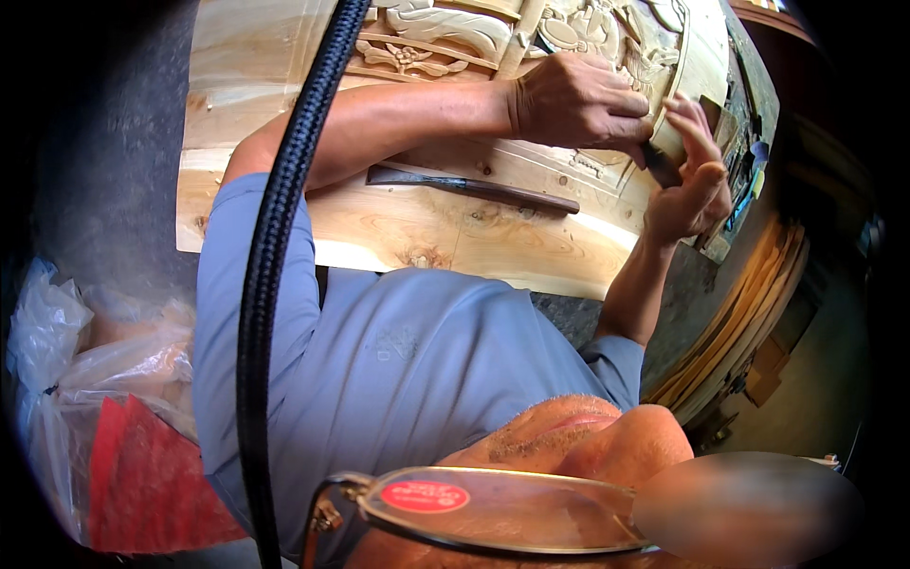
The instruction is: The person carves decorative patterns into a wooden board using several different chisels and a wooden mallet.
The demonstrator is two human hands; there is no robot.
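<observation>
My left hand [588, 102] is closed in a fist over a carved wooden panel [455, 232], wrapped round a carving chisel. The chisel's dark handle end [662, 166] sticks out toward my right hand, and the fist covers its middle. My right hand [695, 185] is beside that end, fingers stretched and apart, palm turned to it; whether they touch I cannot tell. Raised relief figures [578, 28] fill the panel's far part. A second chisel [483, 188] with a flat dark blade and brown wooden handle lies on the plain near strip.
A black braided cable [275, 218] crosses the view at left. Several tools [754, 180] lie along the right edge of the work surface. Curved, layered wooden strips [749, 322] stand at right. Clear plastic [52, 332] and a red sheet [147, 474] are at lower left.
</observation>
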